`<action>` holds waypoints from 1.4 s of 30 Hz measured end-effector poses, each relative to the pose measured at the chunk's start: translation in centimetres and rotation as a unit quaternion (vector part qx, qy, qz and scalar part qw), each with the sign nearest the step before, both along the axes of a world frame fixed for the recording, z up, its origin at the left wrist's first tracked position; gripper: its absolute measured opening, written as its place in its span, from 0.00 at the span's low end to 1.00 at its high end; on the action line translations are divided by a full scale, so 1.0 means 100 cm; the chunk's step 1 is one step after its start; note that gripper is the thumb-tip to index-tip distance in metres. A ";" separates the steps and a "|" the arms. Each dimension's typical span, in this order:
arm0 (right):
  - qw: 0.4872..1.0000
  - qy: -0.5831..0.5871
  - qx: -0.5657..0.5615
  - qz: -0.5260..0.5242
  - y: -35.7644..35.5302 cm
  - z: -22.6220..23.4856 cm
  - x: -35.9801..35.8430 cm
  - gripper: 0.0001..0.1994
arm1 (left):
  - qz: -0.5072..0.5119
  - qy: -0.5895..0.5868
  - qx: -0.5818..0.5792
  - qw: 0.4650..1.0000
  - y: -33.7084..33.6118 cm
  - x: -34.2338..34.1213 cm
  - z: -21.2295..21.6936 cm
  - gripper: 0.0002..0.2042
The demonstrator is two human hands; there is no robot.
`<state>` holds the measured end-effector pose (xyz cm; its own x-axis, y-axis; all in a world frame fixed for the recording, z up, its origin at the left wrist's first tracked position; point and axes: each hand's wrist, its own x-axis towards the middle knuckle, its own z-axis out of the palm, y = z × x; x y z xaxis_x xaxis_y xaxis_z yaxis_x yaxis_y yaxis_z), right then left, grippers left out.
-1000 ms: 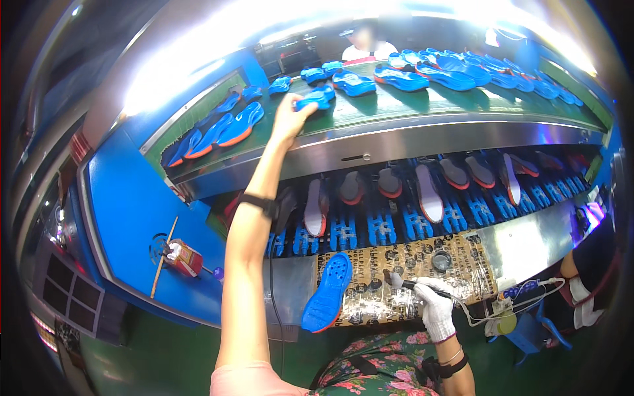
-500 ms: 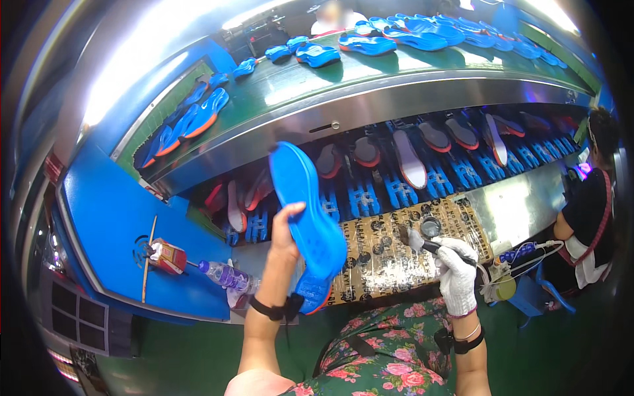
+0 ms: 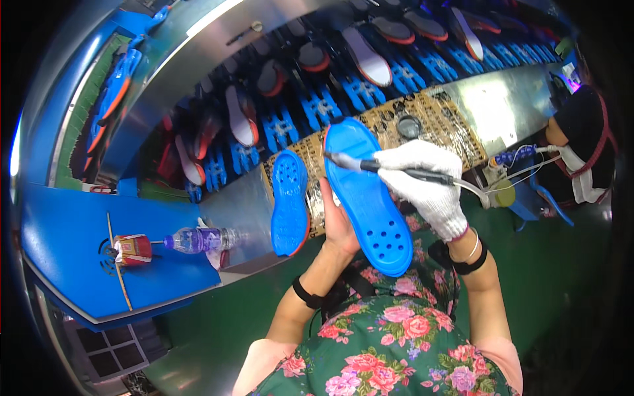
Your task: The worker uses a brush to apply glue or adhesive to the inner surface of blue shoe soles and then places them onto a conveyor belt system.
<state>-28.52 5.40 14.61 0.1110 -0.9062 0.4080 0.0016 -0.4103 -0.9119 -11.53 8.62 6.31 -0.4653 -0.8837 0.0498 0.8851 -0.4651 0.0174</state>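
A blue shoe sole (image 3: 370,211) is held up in my bare left hand (image 3: 338,228), tilted, its hollow side with several round holes toward me. My left fingers are partly hidden behind it. A white knitted glove covers my right hand (image 3: 422,185), which is closed around the black handle of a brush (image 3: 353,163). The bristle end lies over the upper part of the sole; whether it touches cannot be made out. To the left, a second blue sole (image 3: 289,204) with an orange edge rests on the taped brown bench cover (image 3: 456,119).
A small round dark pot (image 3: 409,126) stands on the bench cover. Behind it hang several uppers and soles on a rack with blue clamps (image 3: 363,92). A plastic bottle (image 3: 198,240) and red box (image 3: 132,251) are at left. A co-worker (image 3: 581,138) is at right.
The view has dropped and shifted. My left hand has brought a sole in front of me, and a second sole now lies on the bench. The brush has moved from near the pot to over the held sole.
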 end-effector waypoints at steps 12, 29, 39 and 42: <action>0.922 0.209 -0.315 -0.080 -0.003 0.003 0.025 0.14 | 0.144 -0.349 -0.006 0.926 0.008 -0.009 0.009 0.43; 0.974 0.084 -0.211 0.007 0.005 -0.033 0.021 0.11 | 0.115 -0.330 0.037 0.936 -0.008 0.029 -0.034 0.49; 0.990 0.037 -0.118 0.067 0.019 -0.041 0.017 0.08 | 0.080 -0.199 -0.020 0.977 -0.018 0.037 -0.030 0.54; 0.961 0.132 -0.241 0.031 0.019 -0.041 0.015 0.12 | 0.187 -0.358 0.097 0.910 -0.027 0.033 -0.021 0.54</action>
<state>-27.00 7.33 10.52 0.3169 -0.6066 0.7291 -0.1659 -0.7923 -0.5872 -8.20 5.94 4.23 0.0176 -0.9465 -0.3223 0.7769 -0.1900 0.6003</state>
